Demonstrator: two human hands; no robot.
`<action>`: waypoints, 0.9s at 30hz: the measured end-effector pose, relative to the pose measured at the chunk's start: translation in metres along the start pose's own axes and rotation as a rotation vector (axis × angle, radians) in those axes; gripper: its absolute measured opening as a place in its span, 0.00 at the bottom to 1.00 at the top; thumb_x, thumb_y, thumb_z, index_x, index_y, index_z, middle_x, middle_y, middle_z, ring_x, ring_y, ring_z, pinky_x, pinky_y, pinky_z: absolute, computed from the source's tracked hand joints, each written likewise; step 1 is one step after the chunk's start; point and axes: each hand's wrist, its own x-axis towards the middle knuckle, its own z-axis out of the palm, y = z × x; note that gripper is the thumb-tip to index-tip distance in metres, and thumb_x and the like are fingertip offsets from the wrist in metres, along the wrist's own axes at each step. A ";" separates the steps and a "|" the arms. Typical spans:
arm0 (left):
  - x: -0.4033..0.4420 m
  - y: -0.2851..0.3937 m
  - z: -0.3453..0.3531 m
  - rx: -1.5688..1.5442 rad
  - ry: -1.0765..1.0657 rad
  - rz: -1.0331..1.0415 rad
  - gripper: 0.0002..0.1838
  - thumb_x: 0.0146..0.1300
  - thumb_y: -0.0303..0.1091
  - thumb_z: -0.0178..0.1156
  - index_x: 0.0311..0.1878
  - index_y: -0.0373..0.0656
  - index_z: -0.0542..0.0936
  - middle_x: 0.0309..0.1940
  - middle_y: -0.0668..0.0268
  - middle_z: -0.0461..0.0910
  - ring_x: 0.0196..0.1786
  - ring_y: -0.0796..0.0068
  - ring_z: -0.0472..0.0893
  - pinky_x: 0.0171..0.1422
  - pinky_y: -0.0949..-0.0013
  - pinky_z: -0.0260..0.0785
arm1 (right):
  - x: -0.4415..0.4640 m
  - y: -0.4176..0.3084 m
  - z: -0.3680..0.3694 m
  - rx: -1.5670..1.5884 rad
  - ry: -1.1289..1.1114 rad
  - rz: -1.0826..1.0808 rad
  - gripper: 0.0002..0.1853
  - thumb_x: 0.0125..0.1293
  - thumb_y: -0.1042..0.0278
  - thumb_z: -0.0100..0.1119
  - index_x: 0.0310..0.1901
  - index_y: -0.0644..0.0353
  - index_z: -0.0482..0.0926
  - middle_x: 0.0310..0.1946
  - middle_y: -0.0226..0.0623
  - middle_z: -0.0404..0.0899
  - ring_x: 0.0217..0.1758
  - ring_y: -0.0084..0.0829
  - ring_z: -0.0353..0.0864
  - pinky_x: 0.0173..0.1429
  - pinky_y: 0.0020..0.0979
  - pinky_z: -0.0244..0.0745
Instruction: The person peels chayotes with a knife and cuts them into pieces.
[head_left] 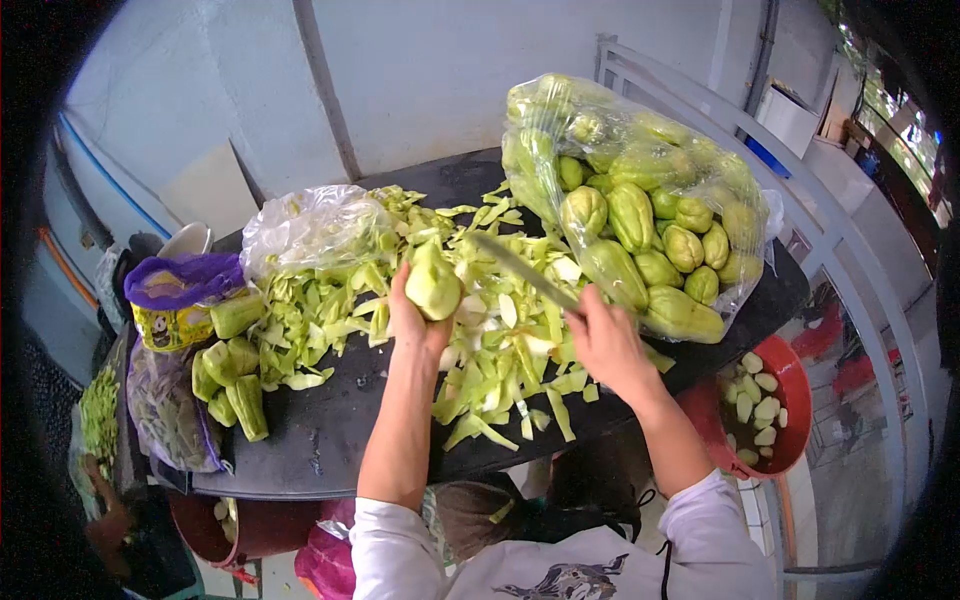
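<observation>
Pipes (115, 177), one blue and one orange, slant along the wall on the far left. Next I see one purple net bag (178, 402) at the table edge, with one yellow patch near its top. Beside it lie about six loose green squashes (248, 408); some hide behind others, so I can't be sure. Under that end of the table (290, 440) sits one red tub (265, 520), partly hidden, and just right of it is one pink bundle (328, 565).

Behind the loose squashes is one small clear bag (315, 225). Then comes a big mess of green peels (510, 330), far too many to count. They cover much of the table and lie all around, under both hands.

The left hand (410, 318) holds one pale green squash (436, 285) up over the peels, with the fingers wrapped round its side. The right hand (608, 340) grips one knife (525, 272) by the handle. The blade points back to the left, its tip near the squash.

One huge clear bag (762, 230) fills the back right part of the table, with over twelve green squashes showing inside. Lower down is a second red tub (798, 390), with more than ten pale pieces (766, 408). Last, one gray railing (850, 310) stands behind.
</observation>
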 end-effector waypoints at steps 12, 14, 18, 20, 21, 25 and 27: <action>-0.022 -0.023 -0.019 0.005 -0.069 -0.130 0.25 0.69 0.54 0.47 0.51 0.42 0.78 0.40 0.55 0.83 0.43 0.58 0.82 0.52 0.58 0.75 | 0.026 -0.049 0.073 -0.243 0.104 -0.470 0.11 0.58 0.67 0.65 0.31 0.59 0.71 0.19 0.40 0.79 0.19 0.42 0.82 0.22 0.41 0.74; -0.019 -0.024 -0.024 -0.007 -0.096 -0.161 0.25 0.69 0.54 0.48 0.52 0.42 0.78 0.42 0.55 0.83 0.44 0.58 0.82 0.54 0.58 0.75 | 0.027 -0.050 0.076 -0.279 0.113 -0.474 0.11 0.59 0.66 0.65 0.31 0.59 0.71 0.18 0.40 0.78 0.18 0.42 0.81 0.21 0.41 0.74; -0.024 -0.022 -0.014 0.017 0.060 -0.126 0.25 0.69 0.54 0.49 0.53 0.41 0.77 0.44 0.55 0.82 0.45 0.58 0.82 0.55 0.57 0.75 | 0.033 -0.036 0.064 -0.302 0.068 -0.409 0.09 0.63 0.66 0.61 0.35 0.59 0.72 0.20 0.41 0.81 0.20 0.40 0.83 0.22 0.39 0.78; -0.019 -0.020 -0.017 0.019 0.079 -0.005 0.25 0.69 0.53 0.50 0.54 0.41 0.77 0.45 0.56 0.82 0.45 0.57 0.82 0.57 0.57 0.75 | 0.034 -0.022 0.058 -0.356 0.048 -0.350 0.09 0.62 0.66 0.62 0.35 0.58 0.72 0.20 0.42 0.81 0.21 0.41 0.84 0.23 0.40 0.77; -0.017 -0.018 -0.017 0.028 0.080 -0.005 0.24 0.69 0.52 0.50 0.55 0.41 0.77 0.46 0.57 0.82 0.46 0.58 0.82 0.56 0.56 0.75 | 0.033 -0.016 0.056 -0.354 0.067 -0.354 0.09 0.62 0.66 0.62 0.35 0.58 0.72 0.20 0.41 0.81 0.21 0.41 0.84 0.24 0.41 0.77; -0.022 -0.033 -0.020 0.071 0.133 -0.016 0.20 0.72 0.48 0.48 0.55 0.43 0.76 0.45 0.63 0.81 0.48 0.65 0.82 0.54 0.58 0.75 | 0.027 -0.023 0.059 -0.307 0.129 -0.339 0.12 0.59 0.64 0.67 0.30 0.58 0.72 0.19 0.40 0.80 0.21 0.47 0.81 0.26 0.45 0.75; -0.024 -0.033 -0.016 0.082 0.118 -0.016 0.20 0.72 0.48 0.48 0.55 0.43 0.76 0.45 0.64 0.81 0.47 0.64 0.82 0.54 0.58 0.75 | 0.030 -0.019 0.062 -0.263 0.156 -0.379 0.12 0.58 0.64 0.67 0.31 0.58 0.71 0.20 0.41 0.81 0.22 0.47 0.82 0.26 0.46 0.75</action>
